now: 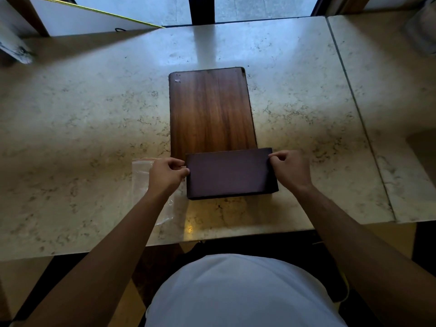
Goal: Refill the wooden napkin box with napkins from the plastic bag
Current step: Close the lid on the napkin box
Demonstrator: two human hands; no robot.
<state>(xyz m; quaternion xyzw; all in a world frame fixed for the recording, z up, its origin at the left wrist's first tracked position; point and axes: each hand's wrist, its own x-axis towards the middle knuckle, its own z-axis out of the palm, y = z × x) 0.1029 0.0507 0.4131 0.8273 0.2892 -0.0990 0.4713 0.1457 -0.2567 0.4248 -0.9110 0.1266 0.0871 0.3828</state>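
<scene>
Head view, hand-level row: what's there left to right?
Plastic bag → left hand → dark napkin stack, pinched at both ends → right hand → bare marble table.

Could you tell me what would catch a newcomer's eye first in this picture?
Most striking is the dark stack of napkins near the front edge of the marble table, pinched at its two short ends by the left hand and the right hand. Just behind it lies the long wooden box, reaching toward the window. A clear plastic bag lies flat under the left wrist.
</scene>
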